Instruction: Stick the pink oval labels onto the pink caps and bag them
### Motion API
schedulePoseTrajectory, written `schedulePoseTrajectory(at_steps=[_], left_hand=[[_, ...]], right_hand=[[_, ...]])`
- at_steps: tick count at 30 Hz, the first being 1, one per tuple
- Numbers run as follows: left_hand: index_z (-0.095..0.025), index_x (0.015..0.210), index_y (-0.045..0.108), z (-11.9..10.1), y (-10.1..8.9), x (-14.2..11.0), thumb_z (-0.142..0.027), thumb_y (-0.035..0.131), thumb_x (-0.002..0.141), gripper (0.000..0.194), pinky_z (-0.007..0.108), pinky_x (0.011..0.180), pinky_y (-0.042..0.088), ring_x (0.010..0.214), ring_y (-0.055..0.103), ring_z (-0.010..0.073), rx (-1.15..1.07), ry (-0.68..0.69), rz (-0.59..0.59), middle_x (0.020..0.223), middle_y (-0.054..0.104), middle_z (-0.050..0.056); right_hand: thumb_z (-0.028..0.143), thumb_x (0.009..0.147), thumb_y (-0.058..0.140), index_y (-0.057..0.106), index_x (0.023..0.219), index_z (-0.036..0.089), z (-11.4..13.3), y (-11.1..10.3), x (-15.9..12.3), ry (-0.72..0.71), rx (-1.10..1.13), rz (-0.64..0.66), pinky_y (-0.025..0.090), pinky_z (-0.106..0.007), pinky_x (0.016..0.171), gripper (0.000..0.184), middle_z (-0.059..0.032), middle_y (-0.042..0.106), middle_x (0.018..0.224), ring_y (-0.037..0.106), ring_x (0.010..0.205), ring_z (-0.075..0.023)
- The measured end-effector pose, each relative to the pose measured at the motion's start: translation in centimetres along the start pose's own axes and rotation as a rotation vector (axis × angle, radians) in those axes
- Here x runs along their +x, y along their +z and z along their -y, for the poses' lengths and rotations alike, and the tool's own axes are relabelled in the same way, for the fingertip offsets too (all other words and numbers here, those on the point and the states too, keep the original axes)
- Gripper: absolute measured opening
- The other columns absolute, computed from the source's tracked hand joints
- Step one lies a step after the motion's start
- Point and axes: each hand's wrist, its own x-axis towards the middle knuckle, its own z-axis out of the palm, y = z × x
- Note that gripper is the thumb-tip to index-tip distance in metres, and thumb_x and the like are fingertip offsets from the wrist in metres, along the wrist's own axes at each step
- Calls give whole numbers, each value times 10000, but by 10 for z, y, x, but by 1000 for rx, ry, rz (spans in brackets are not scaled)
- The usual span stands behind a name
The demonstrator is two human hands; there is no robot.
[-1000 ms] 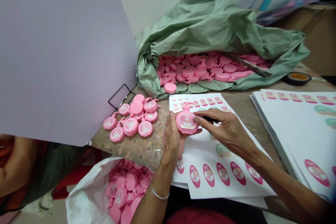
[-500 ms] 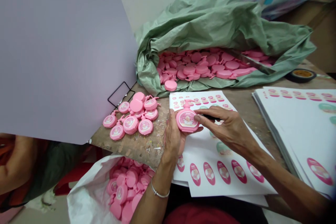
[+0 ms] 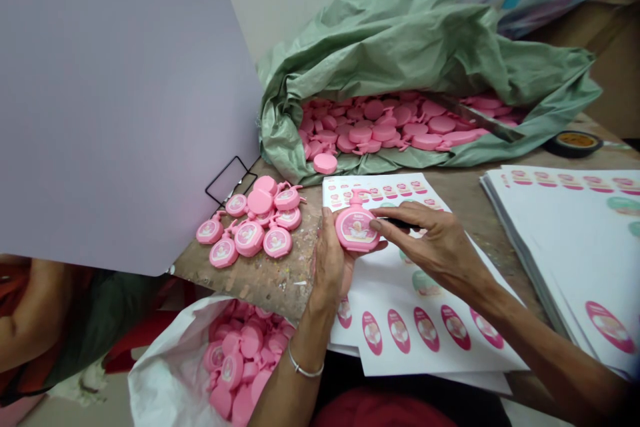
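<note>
My left hand [image 3: 330, 255] is closed around a small pink toy pump bottle [image 3: 345, 239], held upright with its nozzle pointing right. An oval baby label covers its front face. My right hand [image 3: 433, 235] has thumb and forefinger at the label's right edge. A thin black tool [image 3: 403, 223] lies within that hand; its tip is hidden, so I cannot tell its kind. Beneath both hands are sticker sheets [image 3: 387, 290] printed with oval and other labels. A cluster of labelled pink bottles [image 3: 249, 238] lies on the table to the left.
Behind is a green sack [image 3: 400, 33] spilling plain pink bottles [image 3: 385, 130], a metal strip across its mouth. A white bag [image 3: 165, 360] of pink bottles sits below left. More sticker sheets [image 3: 555, 247] and a tape roll [image 3: 573, 143] are right. Another person's arm [image 3: 37, 310] shows far left.
</note>
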Motion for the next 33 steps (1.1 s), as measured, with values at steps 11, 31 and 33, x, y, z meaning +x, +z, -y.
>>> schedulePoseTrajectory(at_steps=[11,31,33], left_hand=[[-155,1040,627,-6,-2,-11,-328,764,725,384,393,799,592,907,646,221,155,108,153,982,664,71],[-133,1055,629,-97,-115,20,-490,621,799,439,490,1012,385,1120,533,319,1276,808,-773,1161,615,173],[-126,1156,594,-97,-112,20,-445,632,807,474,490,1061,341,1228,469,320,1311,997,-803,1293,544,195]], right_hand=[[467,903,529,692,1106,178,-7,1,-1,-181,-452,-81,429,-433,788,389,-116,727,890,642,824,-273],[400,845,608,579,1187,126,-79,71,124,-155,-681,95,422,-364,821,439,-154,679,1117,591,1013,-292],[378,813,641,604,1115,108,-76,97,144,-182,-715,101,392,-370,779,407,-181,683,1064,585,964,-307]])
